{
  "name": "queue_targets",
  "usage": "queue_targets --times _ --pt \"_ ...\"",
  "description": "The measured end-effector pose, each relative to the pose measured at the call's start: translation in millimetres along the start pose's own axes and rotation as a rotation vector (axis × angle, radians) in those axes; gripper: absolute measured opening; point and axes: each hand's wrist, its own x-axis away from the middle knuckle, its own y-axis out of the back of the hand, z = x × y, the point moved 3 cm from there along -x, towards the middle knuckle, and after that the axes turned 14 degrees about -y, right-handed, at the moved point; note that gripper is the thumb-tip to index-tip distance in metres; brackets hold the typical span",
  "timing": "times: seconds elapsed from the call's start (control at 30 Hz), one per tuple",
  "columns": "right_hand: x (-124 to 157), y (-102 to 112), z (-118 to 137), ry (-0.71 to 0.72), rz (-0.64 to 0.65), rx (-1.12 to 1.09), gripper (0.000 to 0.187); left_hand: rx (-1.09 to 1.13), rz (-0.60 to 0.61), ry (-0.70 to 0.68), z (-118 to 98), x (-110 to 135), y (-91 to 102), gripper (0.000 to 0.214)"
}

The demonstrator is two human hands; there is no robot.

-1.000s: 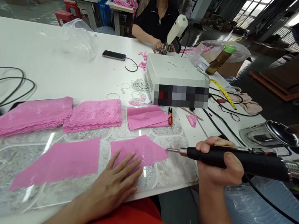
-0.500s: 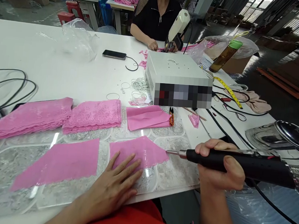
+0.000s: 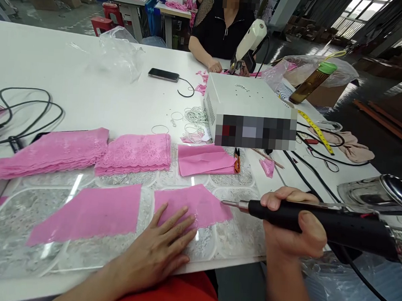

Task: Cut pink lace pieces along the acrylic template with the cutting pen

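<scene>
My left hand [image 3: 167, 240] lies flat with fingers spread on a small pink fabric piece [image 3: 187, 202], on a clear patterned mat [image 3: 229, 239]. My right hand [image 3: 292, 225] is wrapped round a black handpiece with a thin metal tip [image 3: 347, 227] and a cable. Its tip is at the right, tapering end of that piece; whether it touches the cloth I cannot tell. To the left lies a larger pink fabric piece [image 3: 96, 212]. Behind are two stacks of pink lace, a left one [image 3: 59, 150] and a right one [image 3: 135, 153], and folded pink fabric [image 3: 203, 160].
A white box-shaped unit [image 3: 246, 96] stands behind the mat, with orange-handled snips [image 3: 237, 162] before it. Black cables [image 3: 306, 171] run along the right, near a shiny lidded container [image 3: 373, 190]. A phone [image 3: 163, 74] lies farther back. A co-worker [image 3: 223, 33] sits opposite.
The handpiece tip has moved slightly left, over the small piece's tapering end. My left hand stays flat on the cloth. The whole view has shifted a little.
</scene>
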Motion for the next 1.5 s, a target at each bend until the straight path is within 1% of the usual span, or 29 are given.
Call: queue_targets --times 0.2,0.4,0.6,0.8,1.03,1.23,1.5 --pt "-1 -7 -7 0.027 0.061 0.001 0.015 -0.020 0.000 -0.002 -1 1 0.4 0.043" --pt "-2 -7 -9 0.033 0.065 0.005 0.014 -0.018 0.004 -0.001 0 0 0.2 0.042" --pt "-2 -10 -8 0.043 0.106 0.017 0.012 0.029 -0.008 0.008 0 2 -0.1 0.043" --pt "-3 -16 -10 0.040 0.092 0.013 0.015 0.078 -0.034 0.025 0 2 -1.3 0.045" --pt "-6 -29 -15 0.037 0.132 0.019 0.013 0.078 -0.031 0.024 -1 2 -2.5 0.046" --pt "-7 -31 -19 0.031 0.093 0.019 0.017 0.130 -0.056 0.044 0 2 -3.2 0.047" --pt "-6 -35 -20 0.036 0.138 -0.003 0.012 0.097 -0.042 0.025 0 1 -1.6 0.046"
